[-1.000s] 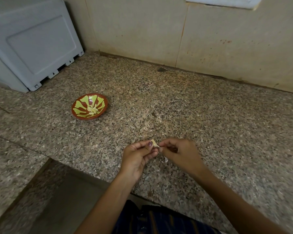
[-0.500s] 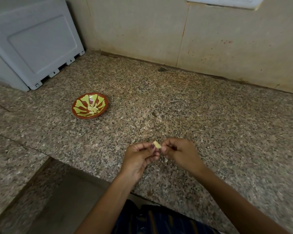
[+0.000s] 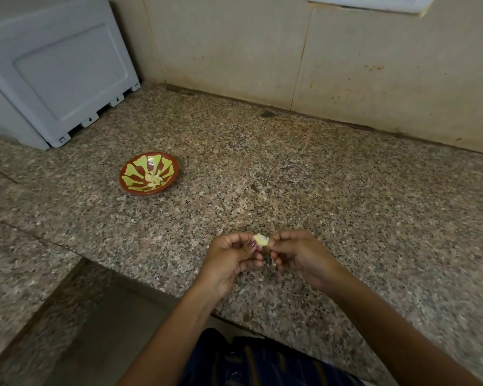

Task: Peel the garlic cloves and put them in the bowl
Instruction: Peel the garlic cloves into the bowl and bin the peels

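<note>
Both hands meet fingertip to fingertip over the speckled granite counter point(image 3: 318, 190). The left hand point(image 3: 229, 260) and right hand point(image 3: 301, 254) each pinch one pale, glossy clove point(image 3: 261, 239), a thin papery skin curling off it. Up and to the left of the left hand, well apart, sits a shallow round bowl point(image 3: 129, 176), red-brown with yellow-green petal shapes, holding a small heap of smooth peeled cloves point(image 3: 154, 178).
</note>
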